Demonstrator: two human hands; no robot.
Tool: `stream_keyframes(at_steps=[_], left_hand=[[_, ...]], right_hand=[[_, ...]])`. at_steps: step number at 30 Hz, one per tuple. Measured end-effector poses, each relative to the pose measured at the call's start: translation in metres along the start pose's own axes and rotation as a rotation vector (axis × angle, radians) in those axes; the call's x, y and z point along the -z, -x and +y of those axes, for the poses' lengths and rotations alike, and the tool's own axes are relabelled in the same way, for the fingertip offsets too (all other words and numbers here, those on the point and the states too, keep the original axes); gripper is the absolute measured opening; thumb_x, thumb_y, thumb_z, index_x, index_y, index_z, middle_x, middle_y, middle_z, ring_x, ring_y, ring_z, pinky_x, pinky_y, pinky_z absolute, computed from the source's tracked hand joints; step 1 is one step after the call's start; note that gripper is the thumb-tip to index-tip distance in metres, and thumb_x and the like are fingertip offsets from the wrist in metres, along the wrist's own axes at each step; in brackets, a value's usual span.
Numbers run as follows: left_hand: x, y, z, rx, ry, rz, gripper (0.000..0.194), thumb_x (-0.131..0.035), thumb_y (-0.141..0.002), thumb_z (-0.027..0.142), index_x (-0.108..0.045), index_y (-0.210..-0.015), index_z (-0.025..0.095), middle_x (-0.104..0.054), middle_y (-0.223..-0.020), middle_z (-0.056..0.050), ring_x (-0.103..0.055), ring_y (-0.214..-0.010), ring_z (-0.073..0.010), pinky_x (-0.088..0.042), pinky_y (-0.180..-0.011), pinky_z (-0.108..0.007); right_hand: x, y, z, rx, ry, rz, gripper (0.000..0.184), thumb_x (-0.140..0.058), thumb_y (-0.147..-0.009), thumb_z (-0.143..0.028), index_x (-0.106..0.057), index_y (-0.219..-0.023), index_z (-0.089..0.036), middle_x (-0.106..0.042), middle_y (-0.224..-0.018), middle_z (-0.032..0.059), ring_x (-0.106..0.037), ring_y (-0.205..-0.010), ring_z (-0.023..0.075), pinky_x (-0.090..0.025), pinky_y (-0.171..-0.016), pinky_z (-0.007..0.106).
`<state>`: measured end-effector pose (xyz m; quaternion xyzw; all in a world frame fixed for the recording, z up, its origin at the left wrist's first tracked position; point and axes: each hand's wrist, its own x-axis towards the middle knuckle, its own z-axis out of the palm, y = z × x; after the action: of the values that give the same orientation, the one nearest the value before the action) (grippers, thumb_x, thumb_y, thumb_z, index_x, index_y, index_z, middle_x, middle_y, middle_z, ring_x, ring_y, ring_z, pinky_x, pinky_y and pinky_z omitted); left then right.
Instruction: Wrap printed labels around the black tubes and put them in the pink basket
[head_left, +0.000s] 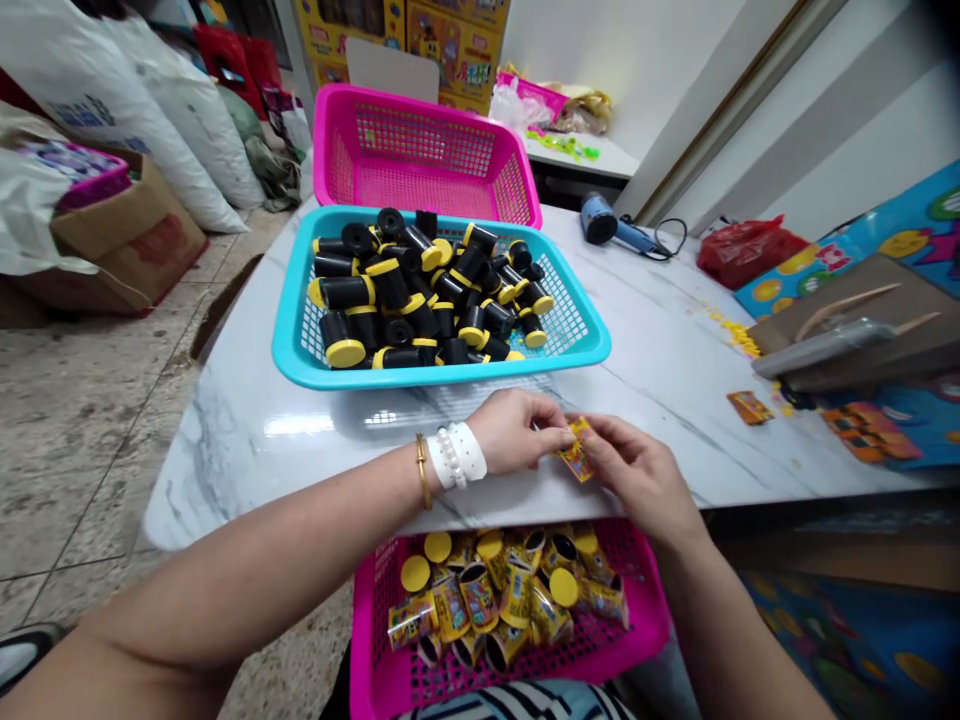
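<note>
My left hand (514, 432), with a bracelet and a white band at the wrist, is closed with thumb and fingertips on the left edge of a small yellow printed sleeve (576, 460). My right hand (641, 475) pinches the same sleeve from the other side, just above the table's front edge. The sleeve looks flat, and fingers cover part of it. Behind my hands, a blue basket (442, 377) holds many black canisters (349, 291) with yellow ends. Below them, a pink basket (361, 640) near my lap holds canisters in yellow printed wraps (478, 597).
Another pink basket (427, 195) stands behind the blue one on the marble-patterned table (247, 400). To the right lie a blue heat gun (619, 225) with a cord, an orange printed packet (750, 407), scattered yellow bits (731, 330) and a cardboard piece with scissors-like handles (847, 320).
</note>
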<state>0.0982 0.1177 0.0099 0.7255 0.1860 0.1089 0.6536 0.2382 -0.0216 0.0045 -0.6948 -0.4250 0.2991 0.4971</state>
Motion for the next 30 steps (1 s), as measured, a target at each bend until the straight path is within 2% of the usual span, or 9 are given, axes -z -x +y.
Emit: stream_keyframes(at_steps=[2, 3, 5, 7, 9, 12, 16, 22, 30], left_hand=[[-0.002, 0.003, 0.005, -0.044, -0.057, 0.075, 0.021, -0.064, -0.087, 0.029, -0.064, -0.071, 0.016, -0.059, -0.060, 0.002, -0.052, -0.052, -0.0096, -0.039, -0.054, -0.020], [-0.004, 0.005, 0.008, -0.070, -0.093, 0.160, 0.022, -0.064, -0.088, 0.029, -0.064, -0.070, 0.016, -0.061, -0.061, 0.002, -0.051, -0.054, -0.0099, -0.038, -0.054, -0.020], [-0.007, 0.011, 0.015, -0.128, -0.137, 0.345, 0.026, -0.064, -0.089, 0.032, -0.063, -0.068, 0.016, -0.061, -0.063, 0.000, -0.050, -0.057, -0.0103, -0.037, -0.055, -0.021], [-0.012, 0.017, 0.020, -0.186, -0.124, 0.426, 0.032, -0.062, -0.091, 0.035, -0.062, -0.064, 0.017, -0.060, -0.060, 0.000, -0.049, -0.057, -0.0103, -0.038, -0.056, -0.022], [-0.016, 0.022, 0.023, -0.223, -0.077, 0.400, 0.036, -0.060, -0.093, 0.038, -0.065, -0.064, 0.017, -0.062, -0.059, -0.001, -0.052, -0.057, -0.0109, -0.041, -0.058, -0.023], [-0.021, 0.026, 0.022, -0.253, 0.000, 0.376, 0.030, -0.063, -0.092, 0.038, -0.074, -0.076, 0.016, -0.072, -0.070, -0.004, -0.061, -0.062, -0.0133, -0.048, -0.062, -0.024], [-0.023, 0.026, 0.021, -0.264, 0.000, 0.425, 0.023, -0.068, -0.089, 0.035, -0.079, -0.085, 0.017, -0.078, -0.080, -0.007, -0.068, -0.070, -0.0165, -0.053, -0.068, -0.027], [-0.022, 0.026, 0.022, -0.305, -0.122, 0.490, 0.019, -0.071, -0.087, 0.034, -0.081, -0.082, 0.018, -0.076, -0.072, -0.005, -0.063, -0.062, -0.0151, -0.053, -0.067, -0.028], [-0.023, 0.027, 0.021, -0.369, -0.199, 0.533, 0.018, -0.070, -0.088, 0.030, -0.081, -0.079, 0.018, -0.074, -0.070, -0.005, -0.061, -0.060, -0.0135, -0.051, -0.066, -0.027]], right_hand=[[0.002, -0.005, 0.000, -0.087, -0.053, -0.063, 0.035, -0.077, -0.080, -0.050, -0.072, -0.076, -0.015, -0.062, -0.060, -0.0005, -0.049, -0.050, 0.0090, -0.039, -0.046, 0.021], [0.002, -0.007, 0.001, -0.090, -0.064, -0.021, 0.037, -0.078, -0.079, -0.049, -0.069, -0.070, -0.015, -0.057, -0.054, -0.0024, -0.044, -0.048, 0.0077, -0.035, -0.045, 0.020], [-0.001, -0.007, 0.006, -0.064, -0.106, 0.150, 0.038, -0.076, -0.081, -0.049, -0.066, -0.067, -0.015, -0.052, -0.051, -0.0042, -0.040, -0.046, 0.0068, -0.031, -0.043, 0.020], [-0.006, -0.006, 0.011, -0.043, -0.160, 0.291, 0.040, -0.073, -0.085, -0.050, -0.066, -0.068, -0.015, -0.052, -0.051, -0.0042, -0.041, -0.046, 0.0073, -0.031, -0.043, 0.021], [-0.011, -0.004, 0.013, -0.027, -0.201, 0.363, 0.040, -0.072, -0.086, -0.051, -0.067, -0.070, -0.015, -0.053, -0.052, -0.0034, -0.043, -0.046, 0.0079, -0.032, -0.043, 0.021], [-0.016, -0.002, 0.011, 0.004, -0.220, 0.405, 0.038, -0.072, -0.086, -0.050, -0.068, -0.072, -0.015, -0.058, -0.055, -0.0016, -0.046, -0.048, 0.0091, -0.036, -0.043, 0.022], [-0.022, -0.001, 0.004, 0.052, -0.203, 0.439, 0.035, -0.075, -0.084, -0.048, -0.068, -0.072, -0.016, -0.059, -0.056, -0.0015, -0.050, -0.050, 0.0102, -0.040, -0.045, 0.022], [-0.031, -0.003, -0.002, 0.115, -0.080, 0.495, 0.039, -0.073, -0.085, -0.050, -0.070, -0.066, -0.016, -0.056, -0.053, -0.0023, -0.050, -0.050, 0.0108, -0.040, -0.048, 0.024], [-0.031, -0.006, -0.005, 0.122, -0.078, 0.546, 0.036, -0.072, -0.085, -0.051, -0.075, -0.077, -0.016, -0.060, -0.055, -0.0018, -0.052, -0.049, 0.0112, -0.041, -0.047, 0.023]])
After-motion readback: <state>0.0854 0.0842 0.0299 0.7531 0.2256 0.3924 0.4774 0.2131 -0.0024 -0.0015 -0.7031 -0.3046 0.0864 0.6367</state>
